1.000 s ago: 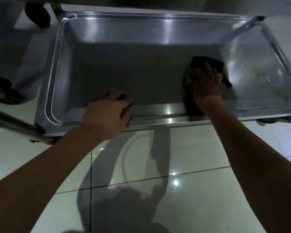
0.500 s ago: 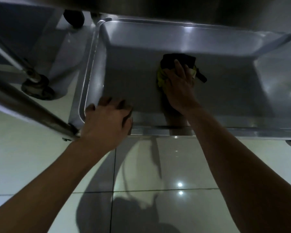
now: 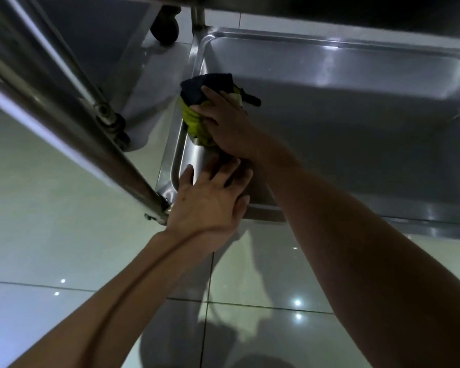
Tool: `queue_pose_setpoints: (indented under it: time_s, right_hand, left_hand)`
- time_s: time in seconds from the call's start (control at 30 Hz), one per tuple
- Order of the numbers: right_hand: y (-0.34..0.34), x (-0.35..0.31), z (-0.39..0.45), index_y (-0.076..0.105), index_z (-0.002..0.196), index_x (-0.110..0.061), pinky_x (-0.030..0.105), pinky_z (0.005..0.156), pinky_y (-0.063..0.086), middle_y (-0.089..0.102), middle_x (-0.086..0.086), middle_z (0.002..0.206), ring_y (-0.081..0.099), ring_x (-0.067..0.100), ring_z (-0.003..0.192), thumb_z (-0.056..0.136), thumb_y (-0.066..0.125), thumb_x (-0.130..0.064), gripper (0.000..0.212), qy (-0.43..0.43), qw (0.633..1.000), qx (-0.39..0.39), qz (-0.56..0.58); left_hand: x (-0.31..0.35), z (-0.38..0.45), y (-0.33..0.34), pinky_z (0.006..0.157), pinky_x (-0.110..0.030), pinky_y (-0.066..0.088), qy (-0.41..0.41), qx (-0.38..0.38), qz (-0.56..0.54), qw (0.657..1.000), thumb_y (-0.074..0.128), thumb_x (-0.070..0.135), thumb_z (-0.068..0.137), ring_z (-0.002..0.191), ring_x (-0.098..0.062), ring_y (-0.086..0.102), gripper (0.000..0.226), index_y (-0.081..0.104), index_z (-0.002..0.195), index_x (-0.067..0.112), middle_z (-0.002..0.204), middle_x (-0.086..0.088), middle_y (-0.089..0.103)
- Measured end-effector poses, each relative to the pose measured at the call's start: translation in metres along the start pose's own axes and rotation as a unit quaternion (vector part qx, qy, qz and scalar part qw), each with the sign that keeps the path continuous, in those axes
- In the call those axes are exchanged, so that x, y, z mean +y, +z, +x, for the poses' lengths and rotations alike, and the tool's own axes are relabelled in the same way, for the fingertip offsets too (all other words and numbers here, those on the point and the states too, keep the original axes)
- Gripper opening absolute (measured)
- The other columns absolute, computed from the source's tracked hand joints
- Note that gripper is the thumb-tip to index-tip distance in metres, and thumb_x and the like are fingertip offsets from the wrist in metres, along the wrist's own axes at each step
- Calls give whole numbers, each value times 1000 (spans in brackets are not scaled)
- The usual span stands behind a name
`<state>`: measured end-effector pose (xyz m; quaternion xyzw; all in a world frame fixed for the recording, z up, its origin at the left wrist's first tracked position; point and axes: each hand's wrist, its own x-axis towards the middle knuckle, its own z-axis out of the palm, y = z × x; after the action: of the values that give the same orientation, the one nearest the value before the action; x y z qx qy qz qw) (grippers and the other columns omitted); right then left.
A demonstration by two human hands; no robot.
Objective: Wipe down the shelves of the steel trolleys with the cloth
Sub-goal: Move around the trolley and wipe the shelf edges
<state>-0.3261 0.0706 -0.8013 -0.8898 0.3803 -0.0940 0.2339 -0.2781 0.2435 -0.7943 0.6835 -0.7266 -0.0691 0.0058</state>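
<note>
The bottom steel shelf (image 3: 356, 123) of a trolley lies low over the floor, a shallow tray with a raised rim. My right hand (image 3: 229, 126) presses a black and yellow-green cloth (image 3: 197, 102) against the shelf's left end, at the inner wall. My left hand (image 3: 210, 200) rests flat on the shelf's near-left corner, fingers spread over the rim, holding nothing. Part of the cloth is hidden under my right palm.
A slanted steel upright (image 3: 72, 123) of the trolley runs from the top left to the near-left corner. A black castor (image 3: 165, 25) stands behind the shelf's far-left corner. An upper shelf's dark underside (image 3: 329, 9) overhangs the top. Glossy tiled floor (image 3: 64, 235) surrounds everything.
My right hand has swept the cloth leftward along the shelf, from right of the middle to the left end. My left hand has opened flat on the near-left corner. The view has shifted left.
</note>
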Motion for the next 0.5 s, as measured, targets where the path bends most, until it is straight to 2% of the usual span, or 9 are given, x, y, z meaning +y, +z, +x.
queue_pose_setpoints:
  time_s: [0.13,0.27,0.4,0.47,0.5]
  right_hand:
    - [-9,26,-17,47,144,-30,37,120,9,17,0,164,12,29,151,102,39,-18,45,17,999,26,6]
    - [-31,73,-55,48,144,-27,44,121,17,21,4,163,17,31,150,101,38,-22,45,77,994,72,-20]
    - [-61,119,-103,49,144,-22,41,121,18,20,6,163,19,32,149,100,38,-21,45,153,982,112,-19]
    - [-76,142,-131,50,143,-18,39,120,19,20,8,163,22,33,147,100,40,-18,45,190,972,140,-23]
    - [-85,153,-144,49,143,-18,38,120,20,20,8,163,23,34,147,101,41,-16,43,209,966,148,-31]
  left_hand:
    - [-1,1,-3,116,-53,24,1,0,-12,1000,30,52,101,150,-21,20,55,26,155,41,164,11,21]
    - [3,0,-4,113,-58,28,-7,-3,-16,1000,37,46,100,151,-24,20,54,34,152,36,162,9,26]
    - [13,4,-7,109,-65,31,-28,-22,3,999,37,42,97,149,-27,19,55,32,151,32,162,4,23]
    - [21,7,-10,108,-63,31,-49,-27,28,998,34,43,95,148,-30,22,56,34,149,29,160,0,26]
    - [29,7,-12,108,-59,32,-48,-11,32,998,35,44,95,144,-32,28,54,41,145,25,157,-3,33]
